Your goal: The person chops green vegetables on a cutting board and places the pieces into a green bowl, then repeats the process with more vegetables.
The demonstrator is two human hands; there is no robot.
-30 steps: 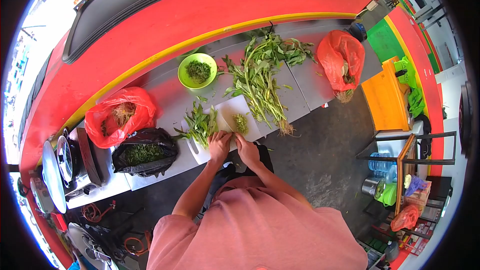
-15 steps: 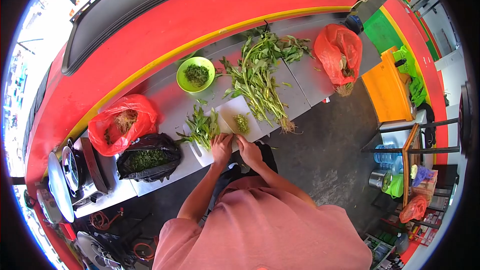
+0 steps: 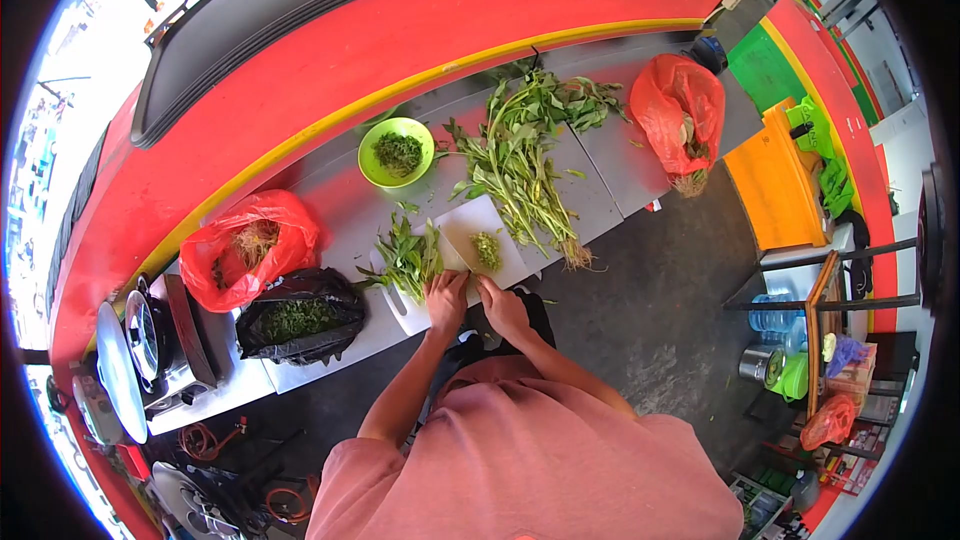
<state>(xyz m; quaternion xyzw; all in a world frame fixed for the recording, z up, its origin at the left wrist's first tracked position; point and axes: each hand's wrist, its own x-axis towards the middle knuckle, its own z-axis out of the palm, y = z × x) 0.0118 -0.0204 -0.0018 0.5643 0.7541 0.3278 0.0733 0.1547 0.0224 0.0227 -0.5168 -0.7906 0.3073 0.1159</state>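
My left hand [image 3: 446, 298] is closed on the leafy green stems [image 3: 410, 258] at the near edge of a white cutting board [image 3: 487, 208]. Close to its right, my right hand [image 3: 503, 306] is closed round a knife, whose thin blade [image 3: 459, 255] crosses the board. A small heap of chopped green pieces [image 3: 487, 250] lies right of the blade. Beyond the board, a lime green bowl [image 3: 366, 152] holds chopped greens. A pile of long-stemmed leafy greens [image 3: 520, 160] with roots spreads over the metal table [image 3: 595, 190].
To the left are a red plastic bag [image 3: 205, 250] with roots, a black bag [image 3: 345, 325] of greens and a stove [image 3: 180, 330]. A second red bag [image 3: 675, 100] sits at the far right. Behind the table runs a red wall [image 3: 480, 5] with black trays [image 3: 260, 25].
The view has shifted slightly. Both hands stay at the board's near edge, in nearly the same places.
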